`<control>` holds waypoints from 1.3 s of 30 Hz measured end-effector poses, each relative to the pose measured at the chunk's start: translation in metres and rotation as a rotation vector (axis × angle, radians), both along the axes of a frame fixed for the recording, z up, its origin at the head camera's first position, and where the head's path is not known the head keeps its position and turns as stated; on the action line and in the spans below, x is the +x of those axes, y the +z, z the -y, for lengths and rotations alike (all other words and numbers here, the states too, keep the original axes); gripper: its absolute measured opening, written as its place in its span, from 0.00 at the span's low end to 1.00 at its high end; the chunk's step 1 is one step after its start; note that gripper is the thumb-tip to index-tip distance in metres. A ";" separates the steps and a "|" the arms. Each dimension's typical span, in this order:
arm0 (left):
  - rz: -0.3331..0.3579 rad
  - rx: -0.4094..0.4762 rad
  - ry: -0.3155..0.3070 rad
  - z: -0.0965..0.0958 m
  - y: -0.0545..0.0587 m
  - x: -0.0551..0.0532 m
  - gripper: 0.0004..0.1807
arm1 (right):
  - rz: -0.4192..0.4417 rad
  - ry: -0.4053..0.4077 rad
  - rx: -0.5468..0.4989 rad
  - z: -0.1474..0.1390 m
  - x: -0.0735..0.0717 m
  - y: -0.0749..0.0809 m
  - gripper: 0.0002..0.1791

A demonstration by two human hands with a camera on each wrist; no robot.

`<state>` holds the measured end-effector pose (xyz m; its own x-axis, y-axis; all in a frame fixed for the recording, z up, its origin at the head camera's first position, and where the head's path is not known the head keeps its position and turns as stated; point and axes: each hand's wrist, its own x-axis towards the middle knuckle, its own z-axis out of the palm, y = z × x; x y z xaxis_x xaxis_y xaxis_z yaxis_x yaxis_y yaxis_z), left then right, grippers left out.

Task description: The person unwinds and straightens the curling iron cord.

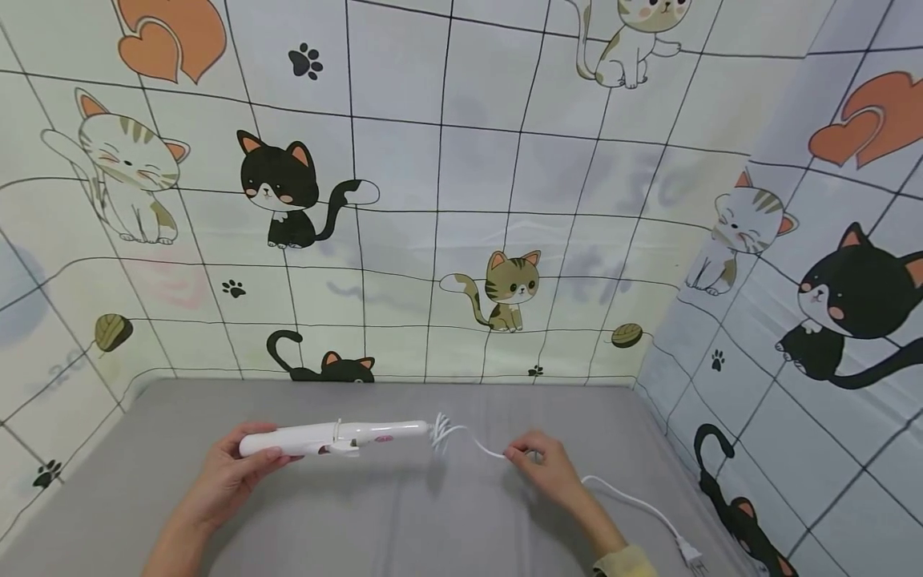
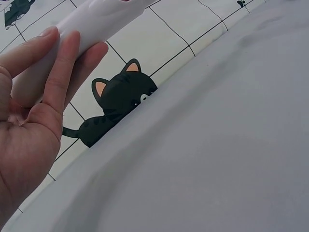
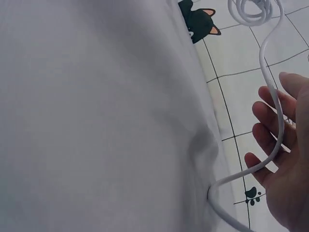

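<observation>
A white curling iron (image 1: pixel 310 440) with small pink marks is held level above the grey surface. My left hand (image 1: pixel 234 473) grips its thick left end, thumb in front and fingers behind; the left wrist view shows the smooth white barrel (image 2: pixel 91 24) between thumb and fingers. At its right end the white power cord (image 1: pixel 467 433) is wound in several loops. Further along, my right hand (image 1: pixel 544 465) pinches the cord between thumb and forefinger. In the right wrist view the cord (image 3: pixel 264 63) runs down across the curled fingers, with the coil (image 3: pixel 251 14) above.
Past my right hand the cord trails to a white two-prong plug (image 1: pixel 690 551) near the surface's right edge. The grey cloth-covered surface (image 1: pixel 346 521) is bordered behind and on both sides by cat-printed grid fabric (image 1: pixel 404 264).
</observation>
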<state>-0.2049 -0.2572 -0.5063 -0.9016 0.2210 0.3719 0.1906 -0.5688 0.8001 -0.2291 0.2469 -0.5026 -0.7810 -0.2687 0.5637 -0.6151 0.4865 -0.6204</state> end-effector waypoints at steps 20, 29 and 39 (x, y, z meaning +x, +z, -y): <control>0.007 -0.022 -0.014 -0.008 -0.002 -0.004 0.25 | 0.352 0.258 -0.130 0.056 0.015 0.037 0.18; -0.007 0.044 -0.019 -0.008 -0.007 -0.009 0.27 | 0.344 0.309 -0.142 0.058 0.017 0.035 0.12; -0.018 0.114 -0.012 -0.005 -0.003 -0.013 0.31 | 0.309 0.262 -0.154 0.046 0.020 0.033 0.06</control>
<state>-0.2178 -0.2519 -0.5092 -0.8922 0.1869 0.4110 0.1968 -0.6582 0.7266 -0.2090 0.2014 -0.4697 -0.8358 -0.4115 0.3635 -0.4797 0.2253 -0.8480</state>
